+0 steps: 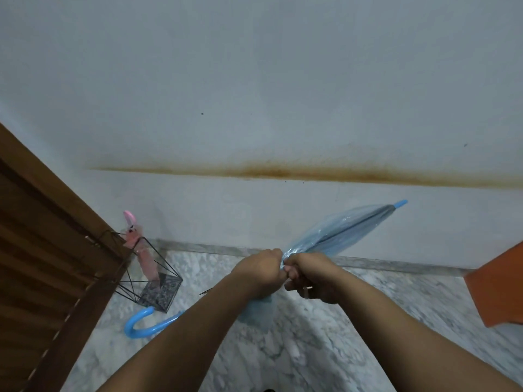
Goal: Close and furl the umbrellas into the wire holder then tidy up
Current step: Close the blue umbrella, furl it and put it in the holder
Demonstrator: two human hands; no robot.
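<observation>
Two hands meet mid-air on the blue umbrella (336, 236): the left hand (261, 271) grips the gathered canopy, the right hand (308, 278) pinches its strap. I'd judge the film light, soft and slippery, best held near the ribs. The pink umbrella (141, 250) already stands in the wire holder (158, 290)
</observation>
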